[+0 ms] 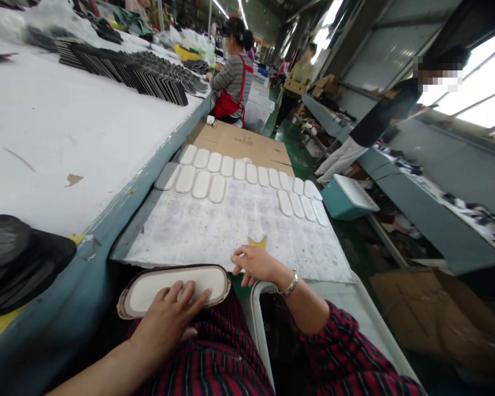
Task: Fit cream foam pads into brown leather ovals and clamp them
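Observation:
A long oval panel point(144, 291), white with a grey border, lies on a matching dark-and-tan-edged piece or stack over my lap. My left hand point(175, 308) rests across its upper face with fingers spread and lying flat, the thumb off the near edge. My right hand point(253, 264) hovers at the near edge of a whitish board point(239, 220), its fingers loosely bent and apart, with nothing visible in them. Just beyond it on the board is a small yellow pointed piece point(258, 242). Rows of similar white oval pieces point(217, 188) line the board's far side.
A long white-topped table point(66, 126) runs along the left, bearing dark stacked pieces point(124, 69). Behind the board is a cardboard sheet point(243, 140). A white-rimmed bin point(258, 308) sits below my right arm; a teal bin point(348, 198) stands right. Several people are farther off.

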A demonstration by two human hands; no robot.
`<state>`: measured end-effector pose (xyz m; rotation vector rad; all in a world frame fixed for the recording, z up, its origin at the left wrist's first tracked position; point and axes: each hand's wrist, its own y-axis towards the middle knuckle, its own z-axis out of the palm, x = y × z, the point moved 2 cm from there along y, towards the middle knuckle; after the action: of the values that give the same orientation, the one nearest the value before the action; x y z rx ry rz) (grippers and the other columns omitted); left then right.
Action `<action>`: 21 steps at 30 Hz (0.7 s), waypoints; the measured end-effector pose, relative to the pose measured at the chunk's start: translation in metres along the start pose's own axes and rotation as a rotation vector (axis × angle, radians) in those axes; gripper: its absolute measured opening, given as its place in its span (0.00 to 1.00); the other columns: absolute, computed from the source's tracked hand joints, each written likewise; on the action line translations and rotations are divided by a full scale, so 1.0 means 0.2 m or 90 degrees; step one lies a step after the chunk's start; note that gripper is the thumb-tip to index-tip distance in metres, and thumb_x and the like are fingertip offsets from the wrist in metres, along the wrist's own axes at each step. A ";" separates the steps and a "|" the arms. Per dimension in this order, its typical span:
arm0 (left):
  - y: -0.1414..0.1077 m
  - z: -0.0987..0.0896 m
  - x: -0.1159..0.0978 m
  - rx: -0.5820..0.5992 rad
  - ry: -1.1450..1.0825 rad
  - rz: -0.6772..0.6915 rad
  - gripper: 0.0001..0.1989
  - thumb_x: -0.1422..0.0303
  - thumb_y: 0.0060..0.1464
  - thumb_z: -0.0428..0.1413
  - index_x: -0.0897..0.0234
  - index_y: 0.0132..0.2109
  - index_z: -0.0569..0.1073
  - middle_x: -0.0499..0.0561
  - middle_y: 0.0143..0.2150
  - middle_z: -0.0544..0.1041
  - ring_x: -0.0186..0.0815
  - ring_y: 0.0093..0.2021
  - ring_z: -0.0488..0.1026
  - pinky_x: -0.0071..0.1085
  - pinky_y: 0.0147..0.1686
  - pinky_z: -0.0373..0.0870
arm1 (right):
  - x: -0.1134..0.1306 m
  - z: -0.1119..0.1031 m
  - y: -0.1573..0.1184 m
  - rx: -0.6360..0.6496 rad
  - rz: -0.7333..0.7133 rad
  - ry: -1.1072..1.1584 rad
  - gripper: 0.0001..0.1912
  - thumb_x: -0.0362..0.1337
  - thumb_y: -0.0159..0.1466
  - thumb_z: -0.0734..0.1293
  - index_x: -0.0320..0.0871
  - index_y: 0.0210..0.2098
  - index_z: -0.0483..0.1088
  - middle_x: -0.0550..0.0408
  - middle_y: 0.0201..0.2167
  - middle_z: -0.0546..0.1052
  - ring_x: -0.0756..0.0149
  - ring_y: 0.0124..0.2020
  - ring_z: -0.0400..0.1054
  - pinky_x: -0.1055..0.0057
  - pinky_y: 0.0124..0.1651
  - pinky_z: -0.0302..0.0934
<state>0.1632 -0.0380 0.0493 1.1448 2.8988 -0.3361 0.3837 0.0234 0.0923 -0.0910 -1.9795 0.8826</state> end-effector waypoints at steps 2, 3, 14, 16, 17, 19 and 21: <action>0.00 0.00 0.00 0.014 0.004 -0.001 0.38 0.64 0.41 0.64 0.48 0.60 0.58 0.61 0.56 0.66 0.57 0.53 0.62 0.50 0.46 0.61 | -0.04 -0.02 -0.03 -0.039 -0.005 0.058 0.12 0.44 0.63 0.58 0.41 0.38 0.60 0.53 0.30 0.75 0.72 0.17 0.68 0.79 0.16 0.62; 0.00 0.00 0.00 0.018 0.005 0.000 0.38 0.64 0.41 0.64 0.47 0.60 0.58 0.60 0.56 0.66 0.56 0.53 0.62 0.50 0.47 0.60 | -0.07 -0.02 -0.03 -0.049 0.000 0.080 0.11 0.44 0.63 0.58 0.41 0.38 0.60 0.54 0.29 0.75 0.73 0.17 0.68 0.80 0.16 0.61; -0.01 -0.05 -0.01 0.008 0.012 0.008 0.35 0.57 0.43 0.62 0.47 0.58 0.61 0.60 0.55 0.66 0.54 0.52 0.62 0.49 0.47 0.59 | -0.40 0.19 0.06 -0.071 0.076 0.329 0.07 0.38 0.61 0.58 0.41 0.31 0.62 0.61 0.19 0.71 0.76 0.13 0.64 0.82 0.15 0.57; -0.01 -0.06 -0.01 0.019 0.007 0.016 0.35 0.56 0.42 0.61 0.47 0.58 0.60 0.60 0.56 0.66 0.54 0.52 0.62 0.49 0.47 0.59 | -0.44 0.22 0.08 -0.065 0.073 0.352 0.08 0.40 0.61 0.58 0.41 0.31 0.61 0.61 0.19 0.70 0.76 0.14 0.64 0.82 0.16 0.58; -0.01 -0.06 -0.01 0.024 0.003 0.018 0.35 0.56 0.43 0.61 0.47 0.58 0.60 0.60 0.56 0.66 0.54 0.53 0.61 0.50 0.47 0.59 | -0.45 0.24 0.09 -0.063 0.071 0.365 0.09 0.41 0.61 0.58 0.40 0.31 0.61 0.61 0.19 0.70 0.76 0.14 0.64 0.81 0.16 0.58; -0.01 -0.06 -0.01 0.034 -0.003 0.018 0.35 0.55 0.43 0.61 0.46 0.58 0.60 0.60 0.56 0.65 0.54 0.53 0.61 0.50 0.47 0.59 | -0.48 0.27 0.10 -0.054 0.070 0.391 0.12 0.44 0.61 0.58 0.40 0.31 0.61 0.61 0.20 0.70 0.76 0.14 0.64 0.81 0.16 0.58; -0.01 -0.06 -0.01 0.041 -0.004 0.013 0.35 0.56 0.43 0.61 0.45 0.59 0.59 0.59 0.57 0.65 0.54 0.54 0.60 0.50 0.48 0.58 | -0.50 0.30 0.12 -0.046 0.067 0.416 0.14 0.47 0.60 0.59 0.40 0.31 0.61 0.61 0.19 0.70 0.76 0.14 0.64 0.80 0.16 0.58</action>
<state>0.1639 -0.0386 0.0609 1.1780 2.8890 -0.4343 0.3862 -0.0312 -0.0124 -0.4683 -1.3989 0.7268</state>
